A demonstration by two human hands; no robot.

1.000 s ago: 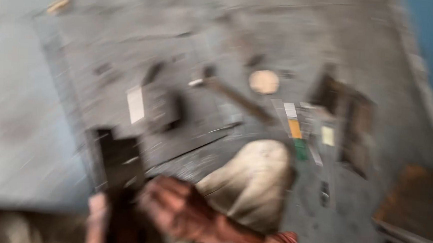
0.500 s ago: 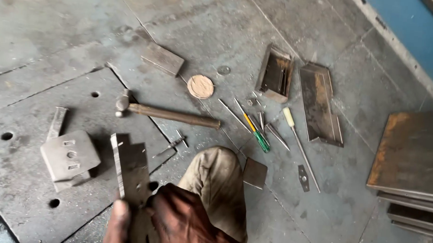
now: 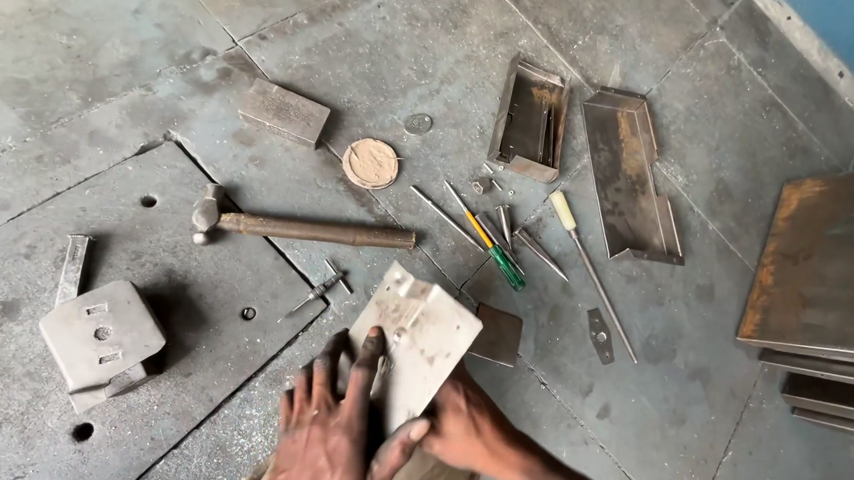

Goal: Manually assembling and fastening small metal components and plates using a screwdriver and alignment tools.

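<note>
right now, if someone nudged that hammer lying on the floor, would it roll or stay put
The hammer would probably roll little: its round wooden handle could turn, but the steel head looks heavy and lopsided. Picked up, it would likely feel stiff and head-heavy.

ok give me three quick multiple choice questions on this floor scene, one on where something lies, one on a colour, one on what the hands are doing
1. Where does the hammer lie?
A. on the rusty plates at the right
B. on the floor beyond the hands, left of the screwdrivers
C. inside the open metal box

2. What colour is the handle of the screwdriver nearest the bent metal plate?
A. yellow and green
B. red
C. all black

3. What are the left hand and right hand doing?
A. both resting empty on the floor
B. both gripping the hammer
C. both on the bent metal plate

Answers:
1. B, its head points left and its handle runs right toward the tools.
2. A, yellow near the shaft, green at the end.
3. C, left fingers lie across its face and the right hand holds its lower edge.
</note>
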